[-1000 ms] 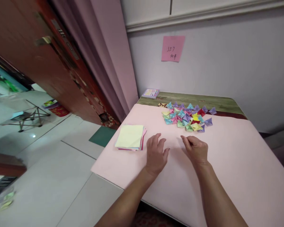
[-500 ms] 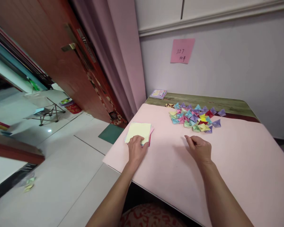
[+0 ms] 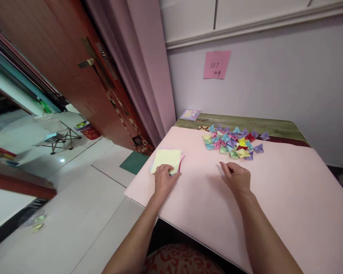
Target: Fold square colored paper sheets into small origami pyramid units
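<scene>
Left hand: this one (image 3: 163,182) lies at the near edge of the paper stack (image 3: 169,156), fingers bent over the top and thumb by the right corner. I cannot tell if it pinches a sheet.
Right hand: curled up (image 3: 236,177), thumb pressed to the bent fingers, above the pink cover (image 3: 205,217). I can't see anything in it.
Paper stack: on the left part of the cover, pale yellow on top, other colors peeking out. Each sheet looks light, thin and bendy, and should crease or tear easily. Sheets may slide or stick together. A corner or loose edge looks best to hold, one sheet at a time.
Folded papers: a bright pile (image 3: 231,142) past the hands. They look very light and easy to squash, so hold them softly by the sides.
Tabletop: the pink cover looks flat and smooth; green wood (image 3: 270,121) shows behind it.
Cards: a small pile (image 3: 190,115) in the back left corner.
Room: a pink note (image 3: 216,64) on the wall, a purple curtain (image 3: 150,68), a red-brown door (image 3: 63,57).
</scene>
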Tool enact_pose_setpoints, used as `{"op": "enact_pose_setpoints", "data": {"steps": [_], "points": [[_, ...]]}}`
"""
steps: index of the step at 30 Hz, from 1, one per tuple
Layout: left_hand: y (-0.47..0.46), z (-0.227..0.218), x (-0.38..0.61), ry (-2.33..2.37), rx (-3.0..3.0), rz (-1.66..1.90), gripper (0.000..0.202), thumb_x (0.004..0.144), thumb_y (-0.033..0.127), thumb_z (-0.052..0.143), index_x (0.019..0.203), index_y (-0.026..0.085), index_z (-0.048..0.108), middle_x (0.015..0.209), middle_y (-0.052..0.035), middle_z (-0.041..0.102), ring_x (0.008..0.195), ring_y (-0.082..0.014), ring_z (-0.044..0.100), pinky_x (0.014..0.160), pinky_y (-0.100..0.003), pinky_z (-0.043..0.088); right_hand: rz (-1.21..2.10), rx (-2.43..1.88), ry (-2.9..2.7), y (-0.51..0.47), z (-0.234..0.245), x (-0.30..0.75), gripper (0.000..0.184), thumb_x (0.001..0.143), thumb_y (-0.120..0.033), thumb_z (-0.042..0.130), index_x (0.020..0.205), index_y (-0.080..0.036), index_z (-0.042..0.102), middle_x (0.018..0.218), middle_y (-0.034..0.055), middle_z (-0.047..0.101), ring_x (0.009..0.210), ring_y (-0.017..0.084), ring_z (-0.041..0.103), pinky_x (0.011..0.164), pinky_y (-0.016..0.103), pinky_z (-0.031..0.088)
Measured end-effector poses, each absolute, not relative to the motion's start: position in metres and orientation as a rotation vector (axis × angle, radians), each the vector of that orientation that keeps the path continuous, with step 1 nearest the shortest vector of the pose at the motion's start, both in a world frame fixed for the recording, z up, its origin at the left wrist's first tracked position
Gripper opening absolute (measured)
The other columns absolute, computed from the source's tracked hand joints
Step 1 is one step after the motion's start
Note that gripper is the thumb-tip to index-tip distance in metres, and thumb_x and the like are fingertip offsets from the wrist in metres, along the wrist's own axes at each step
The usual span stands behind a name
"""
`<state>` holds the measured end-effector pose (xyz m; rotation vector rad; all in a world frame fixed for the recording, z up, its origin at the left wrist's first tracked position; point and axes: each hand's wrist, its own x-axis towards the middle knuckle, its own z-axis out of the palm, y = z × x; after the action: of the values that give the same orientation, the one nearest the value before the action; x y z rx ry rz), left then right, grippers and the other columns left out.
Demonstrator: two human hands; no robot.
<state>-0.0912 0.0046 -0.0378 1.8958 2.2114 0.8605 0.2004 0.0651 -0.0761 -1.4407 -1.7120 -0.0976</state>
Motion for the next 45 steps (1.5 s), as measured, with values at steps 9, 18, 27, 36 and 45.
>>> {"op": "enact_pose_setpoints", "data": {"steps": [9, 18, 27, 36, 45], "points": [[0.008, -0.039, -0.105, 2.066, 1.690, 1.010, 0.020, 0.073, 0.037, 0.071, 0.083, 0.020, 0.070, 0.092, -0.0058, 0.070, 0.091, -0.0232, 0.062, 0.081, -0.033, 0.047, -0.037, -1.455, -1.701, 0.065, -0.075, 0.200, 0.050, 0.093, -0.049, 0.051, 0.054, -0.018, 0.055, 0.053, -0.0005, 0.053, 0.049, 0.009, 0.037, 0.052, 0.024, 0.026], [0.008, -0.034, -0.103, 1.993, 1.392, 1.163, 0.026, 0.080, 0.041, 0.062, 0.071, 0.019, 0.072, 0.056, 0.0005, 0.066, 0.055, -0.0158, 0.062, 0.062, -0.025, 0.045, -0.021, -1.461, -1.696, 0.064, -0.076, 0.200, 0.048, 0.092, -0.049, 0.053, 0.056, -0.018, 0.056, 0.052, -0.0019, 0.052, 0.050, 0.009, 0.039, 0.053, 0.024, 0.026], [0.015, -0.044, -0.106, 1.977, 1.163, 1.279, 0.031, 0.066, 0.046, 0.075, 0.060, 0.018, 0.061, 0.049, 0.0020, 0.061, 0.050, -0.0148, 0.059, 0.051, -0.023, 0.043, -0.034, -1.465, -1.706, 0.065, -0.078, 0.201, 0.049, 0.092, -0.050, 0.052, 0.054, -0.018, 0.055, 0.052, -0.0011, 0.053, 0.049, 0.010, 0.039, 0.053, 0.025, 0.026], [0.019, -0.036, -0.118, 1.866, 1.217, 1.196, 0.025, 0.068, 0.040, 0.073, 0.064, 0.016, 0.066, 0.053, -0.0003, 0.063, 0.050, -0.0151, 0.059, 0.051, -0.025, 0.044, 0.272, -1.510, -1.515, 0.054, -0.084, 0.199, 0.053, 0.088, -0.059, 0.050, 0.058, -0.018, 0.065, 0.050, 0.0008, 0.058, 0.049, 0.012, 0.043, 0.052, 0.024, 0.032], [0.018, -0.018, -0.115, 2.075, 1.682, 0.876, 0.012, 0.076, 0.022, 0.055, 0.068, 0.020, 0.064, 0.068, -0.0006, 0.066, 0.068, -0.0168, 0.061, 0.065, -0.025, 0.043, 0.683, -1.624, -1.262, 0.057, -0.075, 0.202, 0.050, 0.082, -0.062, 0.058, 0.063, -0.017, 0.068, 0.057, 0.0030, 0.065, 0.056, 0.017, 0.056, 0.056, 0.025, 0.038]]}}
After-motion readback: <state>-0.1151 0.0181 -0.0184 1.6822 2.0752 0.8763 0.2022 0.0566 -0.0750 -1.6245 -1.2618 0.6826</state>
